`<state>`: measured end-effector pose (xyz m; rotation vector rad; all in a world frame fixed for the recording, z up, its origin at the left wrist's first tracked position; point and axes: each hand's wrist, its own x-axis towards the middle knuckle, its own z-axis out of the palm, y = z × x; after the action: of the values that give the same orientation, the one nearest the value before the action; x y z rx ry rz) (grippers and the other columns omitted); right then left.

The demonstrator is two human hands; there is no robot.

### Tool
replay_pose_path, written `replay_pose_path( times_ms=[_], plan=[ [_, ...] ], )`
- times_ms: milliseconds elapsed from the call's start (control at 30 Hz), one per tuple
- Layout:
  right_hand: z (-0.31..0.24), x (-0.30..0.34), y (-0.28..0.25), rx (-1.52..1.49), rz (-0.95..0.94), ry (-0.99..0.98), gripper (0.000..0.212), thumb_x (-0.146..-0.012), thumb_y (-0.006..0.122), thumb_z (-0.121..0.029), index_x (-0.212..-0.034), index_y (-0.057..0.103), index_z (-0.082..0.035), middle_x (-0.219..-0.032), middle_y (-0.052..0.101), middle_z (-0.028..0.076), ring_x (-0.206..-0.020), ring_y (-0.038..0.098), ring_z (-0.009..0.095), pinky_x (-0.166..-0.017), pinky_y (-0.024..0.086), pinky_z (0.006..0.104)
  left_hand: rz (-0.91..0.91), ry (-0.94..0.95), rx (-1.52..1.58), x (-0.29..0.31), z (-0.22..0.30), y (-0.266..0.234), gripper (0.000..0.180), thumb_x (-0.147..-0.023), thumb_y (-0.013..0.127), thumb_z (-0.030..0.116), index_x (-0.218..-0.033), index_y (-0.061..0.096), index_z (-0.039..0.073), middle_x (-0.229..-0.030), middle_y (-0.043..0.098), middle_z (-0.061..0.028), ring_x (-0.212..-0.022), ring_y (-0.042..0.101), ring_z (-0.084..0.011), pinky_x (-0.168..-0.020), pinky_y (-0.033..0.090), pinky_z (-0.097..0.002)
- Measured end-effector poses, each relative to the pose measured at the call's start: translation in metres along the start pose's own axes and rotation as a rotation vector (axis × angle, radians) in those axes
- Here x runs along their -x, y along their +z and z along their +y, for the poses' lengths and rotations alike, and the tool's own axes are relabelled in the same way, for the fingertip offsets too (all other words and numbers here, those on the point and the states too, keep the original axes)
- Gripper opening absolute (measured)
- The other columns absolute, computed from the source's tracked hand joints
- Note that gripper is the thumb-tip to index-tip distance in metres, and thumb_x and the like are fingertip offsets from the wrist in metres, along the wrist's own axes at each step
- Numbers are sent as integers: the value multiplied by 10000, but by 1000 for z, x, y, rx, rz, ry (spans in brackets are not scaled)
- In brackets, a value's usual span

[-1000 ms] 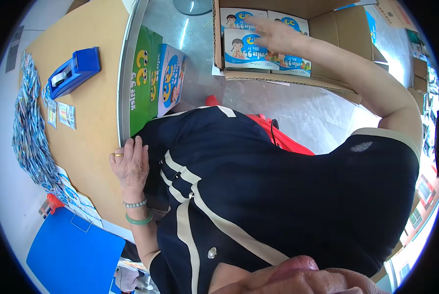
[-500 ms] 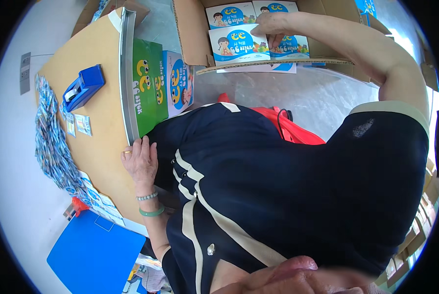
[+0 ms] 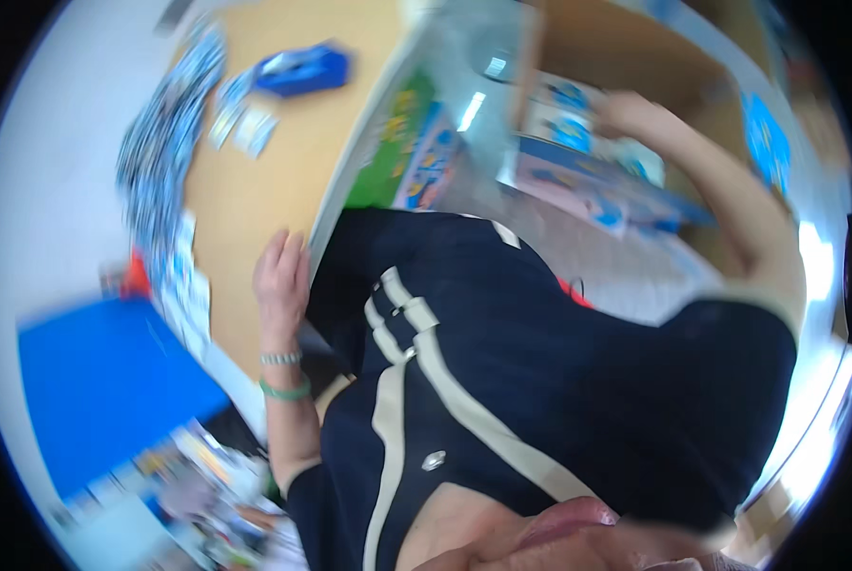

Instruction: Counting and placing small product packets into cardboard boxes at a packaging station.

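My right hand (image 3: 624, 116) is in the open cardboard carton (image 3: 626, 48), at several white and blue printed boxes (image 3: 564, 133). Motion smears its fingers, so whether it grips one of them is unclear. My left hand (image 3: 281, 276), with a beaded bracelet and a green bangle on its wrist, is at the near edge of the wooden table (image 3: 283, 181). Its fingers are loosely bent, with nothing seen in them.
On the table are a blue tape dispenser (image 3: 302, 70), small packets (image 3: 253, 131) and a long heap of sachets (image 3: 164, 143). A green box (image 3: 393, 143) stands beside the table. A blue panel (image 3: 112, 390) is at the lower left.
The view has swung, so table and carton appear farther right. My right hand remains in the carton at the boxes. My left hand's fingers are more bent at the table edge.
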<state>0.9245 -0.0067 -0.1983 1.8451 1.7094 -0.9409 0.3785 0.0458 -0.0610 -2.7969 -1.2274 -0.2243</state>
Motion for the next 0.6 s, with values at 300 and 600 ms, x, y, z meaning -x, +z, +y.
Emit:
replay_pose_path(
  times_ms=[300,600],
  plan=[
    [-286,247,-98,-542,288,-312,427,-932,625,-180,-1314,558,0,-800,589,20,-664,521,97,-597,449,269,307,-842,290,186,-202,-25,296,-847,692,153,-1109,673,17,-1206,628,-156,-1095,622,-303,-906,511,-360],
    [-582,108,-92,-298,236,-898,267,-904,637,-91,-1130,636,50,-882,678,73,-815,621,126,-756,505,257,312,-1018,-429,328,-366,-40,433,-874,667,403,-1181,622,102,-1218,606,-155,-1136,569,-353,-938,477,-459]
  ],
)
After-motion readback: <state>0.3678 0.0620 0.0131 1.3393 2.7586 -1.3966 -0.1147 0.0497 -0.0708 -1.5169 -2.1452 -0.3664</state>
